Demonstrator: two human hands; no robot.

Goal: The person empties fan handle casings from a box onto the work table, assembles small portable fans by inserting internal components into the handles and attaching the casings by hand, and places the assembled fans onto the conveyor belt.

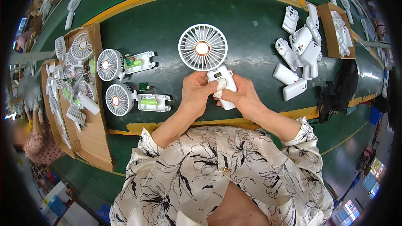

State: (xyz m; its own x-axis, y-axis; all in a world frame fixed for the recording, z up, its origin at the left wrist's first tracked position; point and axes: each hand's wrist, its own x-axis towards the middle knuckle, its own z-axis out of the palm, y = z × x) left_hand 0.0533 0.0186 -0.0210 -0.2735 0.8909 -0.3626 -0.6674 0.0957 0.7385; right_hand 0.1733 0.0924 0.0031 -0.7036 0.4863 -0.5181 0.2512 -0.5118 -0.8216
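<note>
A white handheld fan (224, 77) is held between both hands over the middle of the bench, its round grille with a copper-coloured ring pointing away from me. A small dark display with lit digits shows on its handle. My left hand (195, 95) is closed around the handle's left side, thumb on the front. My right hand (243, 96) grips the lower right side, thumb also pressed on the front. White wrapping covers some fingertips. To the left lie two opened fans, an upper one (109, 65) and a lower one (119, 99), with green cells and circuit boards exposed.
A cardboard box (94, 138) of fans stands at the left. On the right are several white handle shells (301, 39), a smaller box (345, 54) with white parts, and a black cloth (343, 88). A person (39, 142) sits at far left.
</note>
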